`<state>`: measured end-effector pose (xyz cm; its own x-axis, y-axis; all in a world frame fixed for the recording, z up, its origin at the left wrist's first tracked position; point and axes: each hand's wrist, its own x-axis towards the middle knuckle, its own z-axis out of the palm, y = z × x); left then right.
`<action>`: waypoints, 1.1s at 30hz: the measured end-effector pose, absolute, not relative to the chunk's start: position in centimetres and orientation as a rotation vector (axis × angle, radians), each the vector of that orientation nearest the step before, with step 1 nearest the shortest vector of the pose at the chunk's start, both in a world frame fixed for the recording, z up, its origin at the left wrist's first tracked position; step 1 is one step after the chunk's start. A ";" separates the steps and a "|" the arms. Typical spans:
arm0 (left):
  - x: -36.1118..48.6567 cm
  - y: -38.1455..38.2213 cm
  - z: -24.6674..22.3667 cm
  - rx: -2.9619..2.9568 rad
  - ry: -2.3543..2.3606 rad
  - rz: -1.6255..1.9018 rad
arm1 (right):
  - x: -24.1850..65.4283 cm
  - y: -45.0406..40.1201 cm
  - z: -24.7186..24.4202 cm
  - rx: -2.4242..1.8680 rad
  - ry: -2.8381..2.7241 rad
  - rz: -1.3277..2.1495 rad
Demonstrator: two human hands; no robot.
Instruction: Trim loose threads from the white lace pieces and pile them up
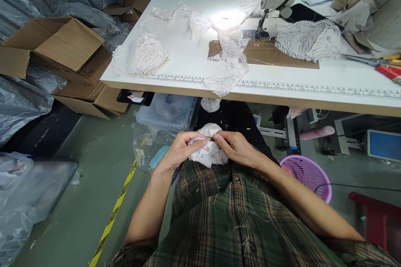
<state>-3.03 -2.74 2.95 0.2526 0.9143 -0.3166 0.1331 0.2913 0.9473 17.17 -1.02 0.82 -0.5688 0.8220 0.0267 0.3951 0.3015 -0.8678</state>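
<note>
Left hand (184, 149) and right hand (236, 147) pinch lace trim (207, 156) below the bench's front edge (175, 90); hard tugging (flimsy-looking, that) could tear it.

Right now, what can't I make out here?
In the head view:
Thin dark item by the fingertips: too small to identify.
Lap lace: partly hidden by left hand and right hand.
Tabletop lace: washed out by glare.
Purple basket: partly behind the right forearm.
Red handle: cut by right edge.
</note>
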 end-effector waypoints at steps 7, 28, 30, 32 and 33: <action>-3.2 -2.5 3.2 1.186 1.158 0.664 | 16.4 -0.7 1.4 -1.029 -2.167 1.124; -3.5 -1.1 4.3 1.451 1.119 0.500 | 17.8 5.2 -3.3 -1.201 -1.496 0.822; -3.6 -1.0 4.6 1.522 1.094 0.465 | 17.3 6.2 -3.4 -1.205 -1.490 0.836; -3.7 -0.7 4.6 1.588 1.130 0.492 | 16.8 6.7 -3.3 -1.196 -1.519 0.825; -3.7 -0.5 4.6 1.624 1.190 0.554 | 16.6 6.8 -3.2 -1.191 -1.542 0.812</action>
<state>-3.69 -0.50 4.62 0.4089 0.8932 -0.1869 0.4318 -0.0090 0.9019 16.63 6.81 -3.21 -0.0325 0.9541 0.2976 0.2941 0.2937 -0.9095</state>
